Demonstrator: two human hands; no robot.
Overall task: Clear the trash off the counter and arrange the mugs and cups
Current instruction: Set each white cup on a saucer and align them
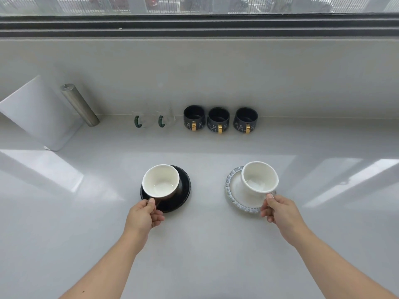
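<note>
1. Two hands grip cup handles: left hand (pixel 144 213) pinches a dark, white-lined cup (pixel 160 183) on a glossy black saucer (pixel 181 195).
2. Right hand (pixel 278 210) pinches a white cup (pixel 259 176) over a ruffle-rimmed saucer (pixel 234 190).
3. Three dark mugs (pixel 218 120) line the smooth pale counter (pixel 205 244).

On a pale grey worktop (pixel 194 244), a white-lined dark cup (pixel 160 181) sits on a glossy black saucer (pixel 183 190), a white cup (pixel 259 176) on a blue-grey-rimmed white saucer (pixel 235 190), behind them three navy mugs (pixel 218 120) with gold handles and white line-drawn figures, and two clear glasses (pixel 151 120) with green handles.
</note>
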